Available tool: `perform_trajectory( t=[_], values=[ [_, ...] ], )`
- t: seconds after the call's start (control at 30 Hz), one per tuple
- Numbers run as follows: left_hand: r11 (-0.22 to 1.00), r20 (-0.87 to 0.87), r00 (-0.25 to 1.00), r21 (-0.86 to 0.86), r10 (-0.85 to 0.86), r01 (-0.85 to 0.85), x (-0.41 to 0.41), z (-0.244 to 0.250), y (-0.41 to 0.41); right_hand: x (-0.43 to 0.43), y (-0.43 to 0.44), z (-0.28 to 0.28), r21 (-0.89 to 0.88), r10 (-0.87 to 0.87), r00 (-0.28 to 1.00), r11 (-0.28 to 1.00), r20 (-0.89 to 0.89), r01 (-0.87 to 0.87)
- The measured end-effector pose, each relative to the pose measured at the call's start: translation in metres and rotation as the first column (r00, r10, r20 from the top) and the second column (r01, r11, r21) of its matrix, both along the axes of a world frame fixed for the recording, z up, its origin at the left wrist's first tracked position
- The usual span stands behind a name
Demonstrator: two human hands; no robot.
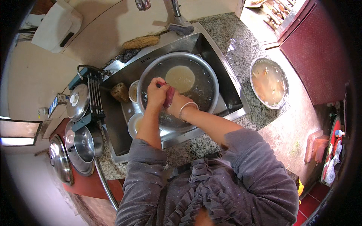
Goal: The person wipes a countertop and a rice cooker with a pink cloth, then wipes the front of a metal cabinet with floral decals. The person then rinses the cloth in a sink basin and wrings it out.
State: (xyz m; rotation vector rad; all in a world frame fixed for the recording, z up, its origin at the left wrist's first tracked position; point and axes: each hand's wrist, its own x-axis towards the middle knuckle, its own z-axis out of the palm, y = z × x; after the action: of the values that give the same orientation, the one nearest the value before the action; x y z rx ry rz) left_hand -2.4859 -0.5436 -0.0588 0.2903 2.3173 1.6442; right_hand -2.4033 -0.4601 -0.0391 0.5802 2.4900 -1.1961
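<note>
A large round metal basin (214, 84) of water stands in the steel sink (236, 106). Over its left part, my left hand (156, 94) grips a small dark red object (169, 97); its exact kind cannot be told. My right hand (178, 103), with a bangle (189, 106) at the wrist, is closed around the lower side of the same object. A pale round shape (180, 79) shows in the basin beyond my hands. To the left of the basin are a small cup (133, 91) and a white bowl (133, 125), the bowl partly hidden by my left forearm.
A faucet base (181, 29) rises behind the sink. On the right, a bowl of cloudy water with food scraps (268, 83) sits at the granite counter (240, 48). A brown sponge-like lump (120, 92) lies in the sink's left side. Further left are a dish rack (94, 93), a lid (77, 102) and a pot (84, 144).
</note>
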Motion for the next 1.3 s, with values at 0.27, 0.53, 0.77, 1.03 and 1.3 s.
perform_trajectory(
  t=[0.27,0.53,0.77,1.03,1.3],
  values=[
    [0.956,0.004,0.998,-0.287,-0.068,0.066,0.011,0.016,0.01,0.008,0.003,-0.006,-0.125,0.016,0.998,0.992,-0.067,-0.024],
    [0.571,0.349,0.761,0.82,-0.547,0.033,0.005,0.026,-0.039,0.03,0.003,0.034,-0.874,0.076,0.99,-0.465,0.12,0.142],
    [0.074,-0.018,0.699,0.992,-0.715,0.101,0.018,0.04,-0.019,0.045,-0.006,0.032,-0.869,0.081,0.996,-0.494,-0.025,0.018],
    [0.82,0.392,0.851,0.568,-0.348,0.074,0.013,0.044,-0.011,0.028,0.008,0.013,-0.769,-0.033,0.998,0.64,-0.044,-0.013],
    [0.887,-0.212,0.977,-0.455,-0.028,-0.074,0.028,-0.006,0.018,0.018,-0.006,-0.021,0.011,0.005,0.998,1.0,0.055,-0.005]
  ],
)
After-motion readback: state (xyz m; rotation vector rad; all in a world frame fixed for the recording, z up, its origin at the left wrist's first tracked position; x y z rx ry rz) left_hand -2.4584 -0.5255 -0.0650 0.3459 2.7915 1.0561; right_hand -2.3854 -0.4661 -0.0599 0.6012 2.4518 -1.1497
